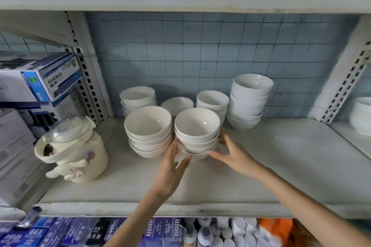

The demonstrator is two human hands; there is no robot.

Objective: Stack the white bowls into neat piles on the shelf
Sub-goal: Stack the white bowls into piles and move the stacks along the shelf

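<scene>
I have my left hand (174,165) and right hand (230,154) on either side of the front pile of white bowls (196,132) on the shelf (281,166), fingers (171,149) spread nearly straight against its sides.

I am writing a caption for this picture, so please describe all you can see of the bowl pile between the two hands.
The bowl pile holds about five white, glossy bowls, ceramic by their look, nested upright; the top one is empty. It stands on the shelf near its front, close right of a similar pile. The left hand touches its lower left side and the right hand its lower right side, fingers fairly straight.
</scene>
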